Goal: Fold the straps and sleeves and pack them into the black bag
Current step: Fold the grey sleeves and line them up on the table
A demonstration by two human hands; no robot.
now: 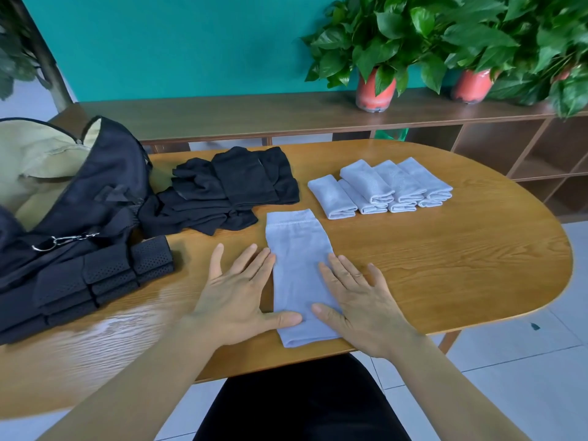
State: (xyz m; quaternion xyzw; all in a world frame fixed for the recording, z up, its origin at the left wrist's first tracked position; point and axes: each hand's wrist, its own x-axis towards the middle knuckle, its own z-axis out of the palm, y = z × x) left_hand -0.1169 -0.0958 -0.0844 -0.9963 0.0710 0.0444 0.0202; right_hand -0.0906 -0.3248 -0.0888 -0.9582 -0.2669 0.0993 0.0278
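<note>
A light grey sleeve (pixel 296 249) lies flat and lengthwise on the wooden table (pixel 445 265) in front of me. My left hand (pixel 241 291) rests flat along its left edge, thumb on its near end. My right hand (pixel 359 297) lies flat on its right side, fingers straight. Several folded grey sleeves (pixel 378 189) sit in rows at the back right. A heap of black sleeves (pixel 229 189) lies at the back centre. Folded black perforated straps (pixel 105 275) are stacked at the left. The black bag (pixel 105 176) stands open at the far left.
A metal clip (pixel 60 241) lies on the bag's black webbing. Behind the table runs a low wooden shelf (pixel 222 113) bearing two potted plants (pixel 375 87) in red pots. The table's rounded end is at the right, with tiled floor beyond.
</note>
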